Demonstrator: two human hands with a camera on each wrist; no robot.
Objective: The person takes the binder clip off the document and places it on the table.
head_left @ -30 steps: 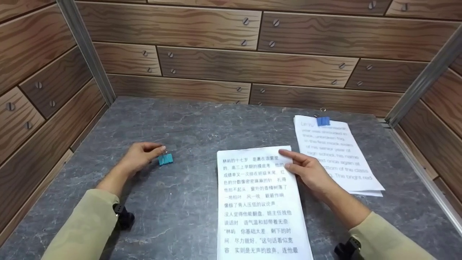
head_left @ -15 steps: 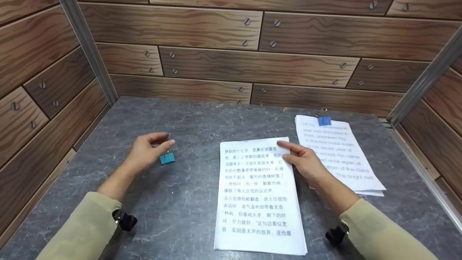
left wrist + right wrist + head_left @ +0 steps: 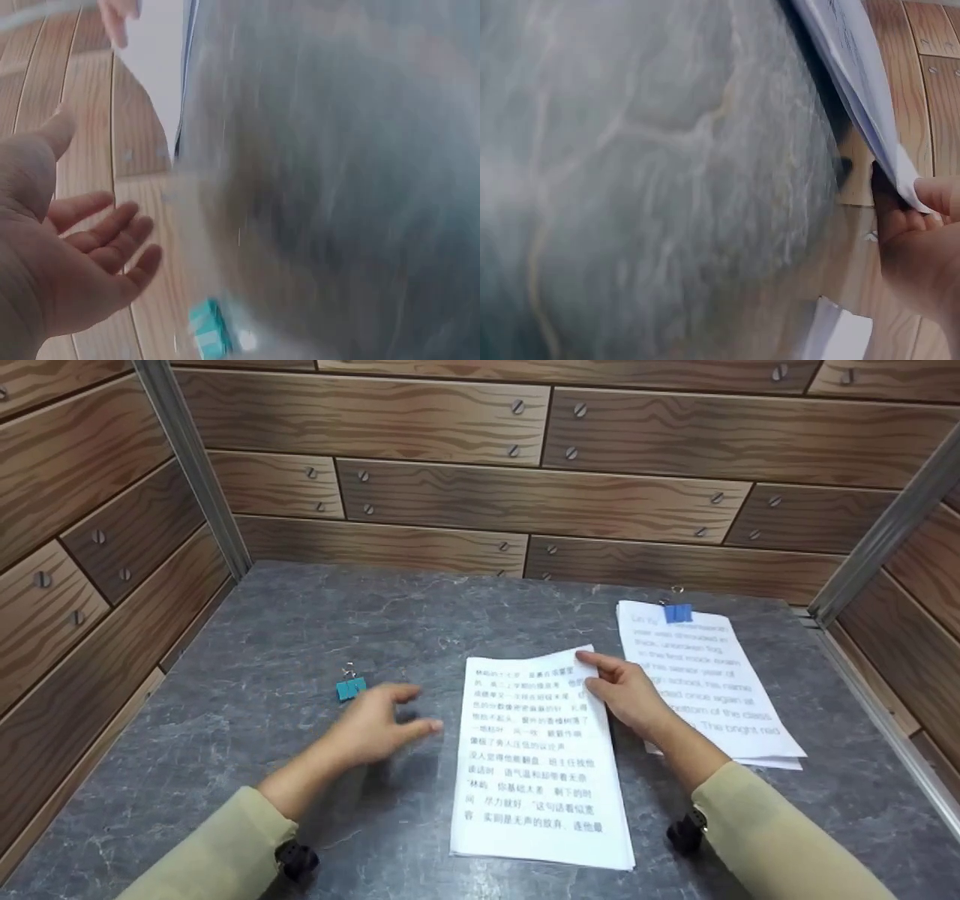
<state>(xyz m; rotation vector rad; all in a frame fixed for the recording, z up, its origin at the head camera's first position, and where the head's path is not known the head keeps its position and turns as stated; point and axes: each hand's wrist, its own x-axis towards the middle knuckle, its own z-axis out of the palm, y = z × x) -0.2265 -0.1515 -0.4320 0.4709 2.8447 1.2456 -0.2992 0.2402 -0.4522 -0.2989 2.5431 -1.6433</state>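
A stack of white paper with printed Chinese text (image 3: 534,765) is in the middle of the head view. My right hand (image 3: 631,697) pinches its upper right corner; in the right wrist view the thumb lies on one face of the paper (image 3: 855,82) and the fingers behind it. My left hand (image 3: 379,726) is left of the stack and apart from it, thumb and fingers spread, holding nothing. Just behind that hand a teal binder clip (image 3: 351,688) rests on the grey tabletop, its wire handles pointing away. The left wrist view also has the teal clip (image 3: 210,328), below the fingers.
At the right lies a second stack of paper with English print (image 3: 705,690), a blue binder clip (image 3: 679,613) on its top edge. My right forearm passes over its lower left part. Wood-patterned panels (image 3: 442,495) enclose the marbled grey table (image 3: 360,607) at back and sides.
My left hand has left the teal clip and moved right, toward the Chinese-text stack. The right hand has kept its pinch, and the stack's lower end has come up into view.
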